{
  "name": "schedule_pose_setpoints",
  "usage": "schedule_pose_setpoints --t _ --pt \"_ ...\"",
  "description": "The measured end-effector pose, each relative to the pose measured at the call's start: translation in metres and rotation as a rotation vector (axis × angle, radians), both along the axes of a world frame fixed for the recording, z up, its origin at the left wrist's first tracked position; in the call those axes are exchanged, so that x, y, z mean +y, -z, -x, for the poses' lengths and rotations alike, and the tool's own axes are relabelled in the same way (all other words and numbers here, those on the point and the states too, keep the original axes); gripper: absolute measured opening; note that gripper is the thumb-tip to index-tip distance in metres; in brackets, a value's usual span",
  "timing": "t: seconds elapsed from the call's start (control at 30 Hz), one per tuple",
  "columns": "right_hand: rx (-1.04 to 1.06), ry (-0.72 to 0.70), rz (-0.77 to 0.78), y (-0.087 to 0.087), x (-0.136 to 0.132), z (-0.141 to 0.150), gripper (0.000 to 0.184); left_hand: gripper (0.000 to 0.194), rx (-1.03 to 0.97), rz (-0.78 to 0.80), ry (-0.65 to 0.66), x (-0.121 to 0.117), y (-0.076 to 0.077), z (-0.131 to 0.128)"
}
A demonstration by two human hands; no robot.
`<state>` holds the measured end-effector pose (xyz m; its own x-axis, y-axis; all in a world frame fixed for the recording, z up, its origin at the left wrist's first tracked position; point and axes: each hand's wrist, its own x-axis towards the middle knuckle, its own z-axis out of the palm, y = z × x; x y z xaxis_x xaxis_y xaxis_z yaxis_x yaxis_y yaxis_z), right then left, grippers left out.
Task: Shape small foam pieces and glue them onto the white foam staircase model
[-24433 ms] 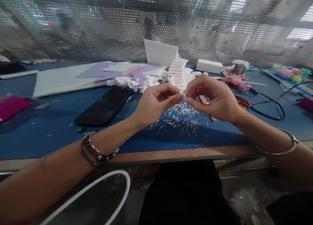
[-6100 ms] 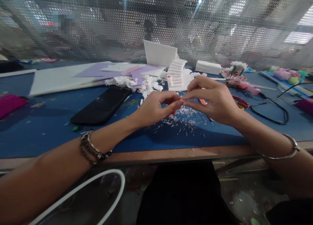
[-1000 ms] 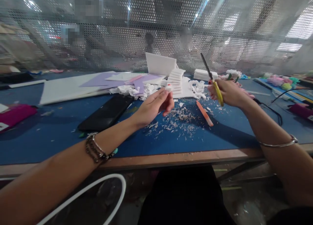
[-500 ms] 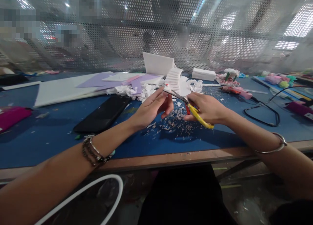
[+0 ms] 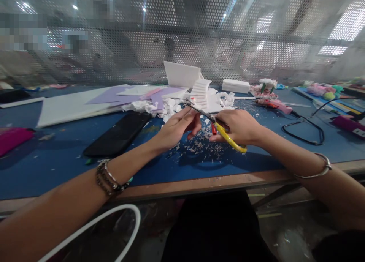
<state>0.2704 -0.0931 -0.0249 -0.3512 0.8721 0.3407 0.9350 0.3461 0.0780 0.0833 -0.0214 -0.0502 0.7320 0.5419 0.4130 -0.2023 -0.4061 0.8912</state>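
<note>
Gripping the yellow-handled scissors [image 5: 229,140] by the handles — probably the surest hold on something light and stiff — the right hand [image 5: 241,127] held their blades [image 5: 205,115] at the fingertips of the half-curled left hand [image 5: 176,128]; whether those pinched anything, I couldn't tell.

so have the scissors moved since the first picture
Yes, leftward: then the scissors lay beside the cable; now the right hand holds them well left of it, close to the left hand.
</note>
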Motion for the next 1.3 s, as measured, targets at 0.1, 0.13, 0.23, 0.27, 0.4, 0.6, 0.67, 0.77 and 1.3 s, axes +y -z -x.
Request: schedule_pose_setpoints --t 0.1,0.13,0.23,0.27,0.4,0.6,0.67,0.77,1.3 --pt "-0.033 0.039 -0.015 0.0 0.0 0.001 0.051 0.026 -0.001 0.022 -0.004 0.0 0.0 0.0" --pt "-0.041 0.052 -0.011 -0.001 -0.001 0.002 0.052 0.026 -0.001 0.03 -0.003 0.0 0.0 0.001" --pt "-0.058 0.083 0.011 -0.001 -0.001 0.003 0.051 0.025 0.003 0.059 0.001 0.0 -0.001 0.001" --pt "-0.064 0.088 0.015 -0.001 -0.002 0.003 0.051 0.024 0.005 0.067 0.0 0.0 -0.002 0.001" --pt "-0.091 0.103 0.0 -0.001 -0.004 0.004 0.05 0.024 0.012 0.097 0.0 0.0 -0.002 0.001" --pt "-0.041 0.121 -0.021 -0.002 -0.004 0.004 0.062 0.023 0.012 0.111 -0.006 0.001 -0.002 0.001" --pt "0.012 0.098 0.0 -0.001 -0.002 0.003 0.064 0.023 0.026 0.105 0.003 0.0 -0.003 0.001" --pt "0.081 0.08 -0.006 -0.002 0.002 -0.001 0.064 0.023 0.046 0.101 0.033 0.0 -0.004 0.002" --pt "-0.089 0.511 0.048 -0.006 0.023 -0.077 0.038 0.029 0.35 -0.182 0.001 -0.011 -0.01 0.004"
